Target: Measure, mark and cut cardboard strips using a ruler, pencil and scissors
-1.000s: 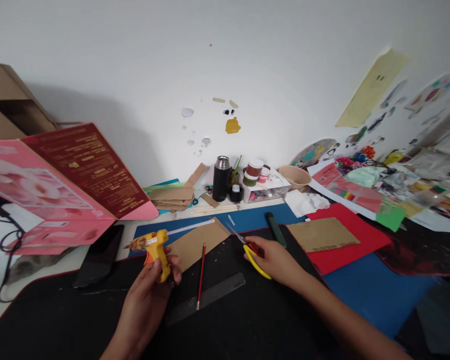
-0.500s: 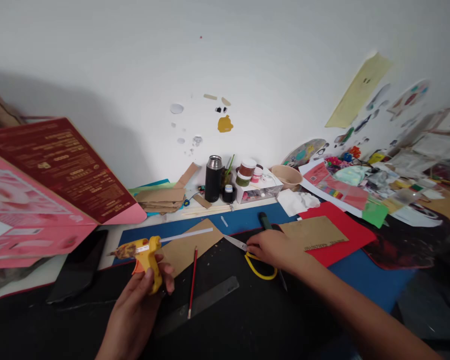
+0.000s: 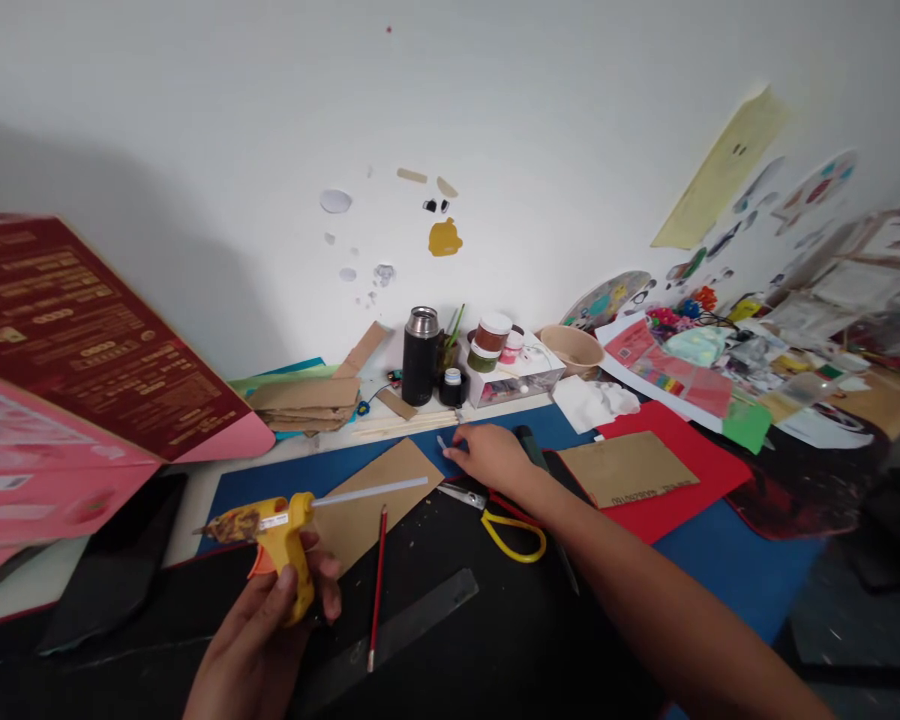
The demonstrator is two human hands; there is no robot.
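Note:
My left hand (image 3: 270,615) is wrapped round the grip of a yellow hot glue gun (image 3: 289,550), its nozzle pointing left. A long whitish glue stick (image 3: 375,491) sticks out of its back, above a brown cardboard sheet (image 3: 390,525). My right hand (image 3: 487,455) is at the blue mat, thumb and forefinger pinched at a small translucent piece (image 3: 440,441), perhaps a glue stick stub. Just below that hand lie scissors (image 3: 514,540) with yellow and red handles. A red pencil (image 3: 378,585) rests across a clear ruler (image 3: 427,610).
A green-handled tool (image 3: 529,445) lies partly under my right forearm. Behind stand a black thermos (image 3: 420,360) and paint jars (image 3: 487,345). Cardboard (image 3: 630,470) lies on red paper (image 3: 709,470) to the right. An open pink-and-maroon box (image 3: 105,340) and a dark phone-like slab (image 3: 120,560) are at left.
My right hand has left the scissors, which now lie on the black mat, and has moved up and left to the small translucent piece. My left hand still holds the glue gun.

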